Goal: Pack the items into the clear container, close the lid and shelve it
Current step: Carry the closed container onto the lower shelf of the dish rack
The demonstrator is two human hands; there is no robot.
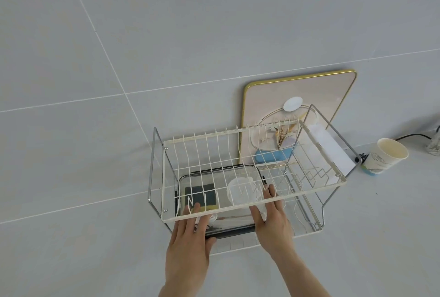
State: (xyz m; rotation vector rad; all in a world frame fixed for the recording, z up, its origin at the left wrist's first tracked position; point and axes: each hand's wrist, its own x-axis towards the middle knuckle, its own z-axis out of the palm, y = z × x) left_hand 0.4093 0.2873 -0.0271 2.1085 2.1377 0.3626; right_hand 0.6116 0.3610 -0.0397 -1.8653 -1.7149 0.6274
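A two-tier wire dish rack stands on the grey tiled tabletop. The clear container sits on the rack's lower shelf, under the white wire upper tier, with its dark-rimmed lid on. Through the clear plastic a green-and-yellow sponge shows at the left and a white ridged cup-like item at the right.

The left hand lies flat on the container's near left corner, fingers spread and extended, thumb at the front rim. The right hand rests open against the near right side, fingers straight and reaching under the upper tier. Neither hand is curled closed.

Behind the rack a gold-edged pink tray leans against the wall. A paper cup lies tilted to the right, near a black cable.
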